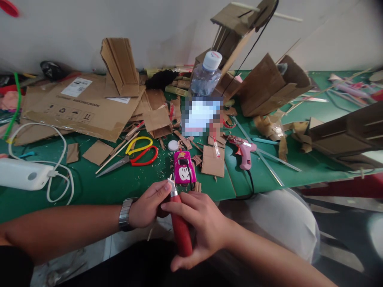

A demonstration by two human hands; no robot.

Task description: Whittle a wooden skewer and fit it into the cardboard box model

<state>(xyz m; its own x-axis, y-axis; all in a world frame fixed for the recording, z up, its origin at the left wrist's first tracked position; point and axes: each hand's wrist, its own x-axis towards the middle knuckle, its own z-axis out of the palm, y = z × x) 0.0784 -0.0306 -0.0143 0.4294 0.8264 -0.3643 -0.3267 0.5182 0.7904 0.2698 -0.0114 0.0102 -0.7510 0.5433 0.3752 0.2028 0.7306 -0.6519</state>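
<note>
Near the table's front edge, my right hand (206,221) wraps round the red handle of a knife (182,233). Its short metal blade points up and away from me, beside my left thumb. My left hand (151,203), with a metal watch on the wrist, is closed in a pinch on a thin pale wooden stick (170,177). The stick's tip shows by the blade; most of it is hidden by the fingers. Just beyond both hands lies a magenta power socket (184,167) with a black plug in it.
Scissors (131,157) with yellow and red handles lie left of the socket. A pink glue gun (243,151) rests to the right. Cardboard scraps (213,160), a plastic bottle (206,75), cardboard boxes (269,83) and a white power bank (25,174) with cable crowd the green table (98,191).
</note>
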